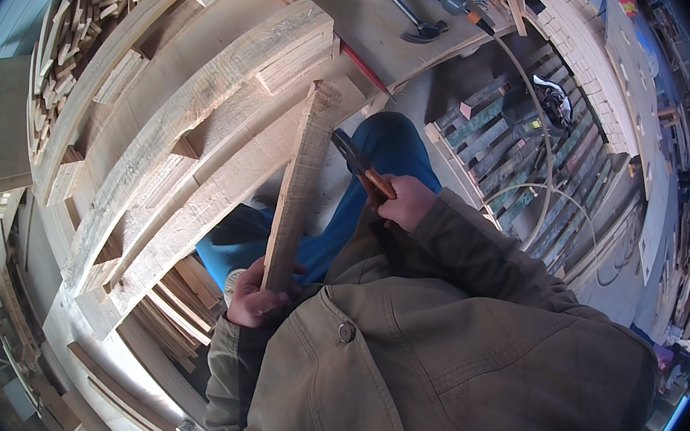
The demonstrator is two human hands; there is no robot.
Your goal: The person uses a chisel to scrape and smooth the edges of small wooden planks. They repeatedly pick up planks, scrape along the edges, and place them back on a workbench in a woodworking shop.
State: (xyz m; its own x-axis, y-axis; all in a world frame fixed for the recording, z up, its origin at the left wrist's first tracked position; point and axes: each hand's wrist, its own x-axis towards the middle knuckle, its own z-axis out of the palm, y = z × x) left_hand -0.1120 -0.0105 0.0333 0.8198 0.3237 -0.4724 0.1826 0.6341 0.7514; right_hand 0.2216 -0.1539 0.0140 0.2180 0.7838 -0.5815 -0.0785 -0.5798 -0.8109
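Observation:
My left hand [254,301] is closed around the lower end of a rough wooden board [299,188], which slants upward away from me over my lap. In my right hand [408,203] is a pair of pincers [364,169] with orange-brown handles and dark metal jaws. The jaws point up and to the left, near the board's right edge, and appear apart from it. Beyond the board's upper end lies a long wooden frame [205,104] built of planks and short blocks.
A hammer [425,33] and a red bar [365,68] lie on the wooden surface ahead. On the right, a hose [530,92] crosses a slatted pallet [475,158] beside stacked timber [579,44]. Offcuts [78,37] are piled at the far left. More planks [128,402] lie at lower left.

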